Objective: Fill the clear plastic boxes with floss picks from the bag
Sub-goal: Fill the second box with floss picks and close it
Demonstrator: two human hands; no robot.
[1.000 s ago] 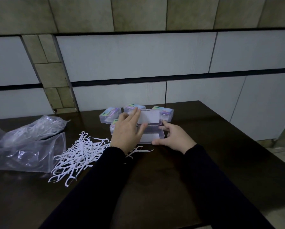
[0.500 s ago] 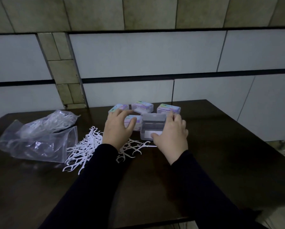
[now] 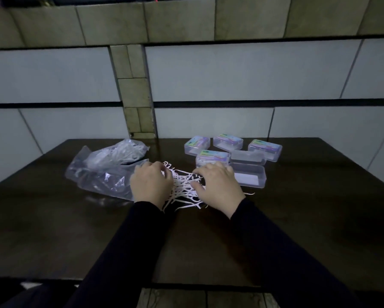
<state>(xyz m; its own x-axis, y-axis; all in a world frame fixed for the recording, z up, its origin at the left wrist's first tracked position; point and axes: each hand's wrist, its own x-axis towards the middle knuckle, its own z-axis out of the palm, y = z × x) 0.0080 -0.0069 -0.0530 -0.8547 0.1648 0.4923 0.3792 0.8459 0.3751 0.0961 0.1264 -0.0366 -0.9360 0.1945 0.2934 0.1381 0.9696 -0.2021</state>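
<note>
Two bare hands are down on the loose heap of white plastic floss picks that lies on the dark wooden worktop, one at each side of it. The left hand covers the heap's left edge with its fingers bent down into the picks; the right hand does the same at the right edge. Whether either has actually closed on picks cannot be told, since the fingertips are buried. Coming from both sides looks like a way to rake the scattered picks into one bundle.

The open clear plastic box sits just beside the right hand, its lid laid back behind it, probably so a gathered bundle has only a short way to travel. Its inside shows only a pale patch, so it appears unfilled. Four closed clear boxes with coloured labels stand grouped behind, near the wall; their contents cannot be read. The crumpled clear plastic bag lies at the left, touching the left hand's side of the heap, with more picks visible in its upper fold.
</note>
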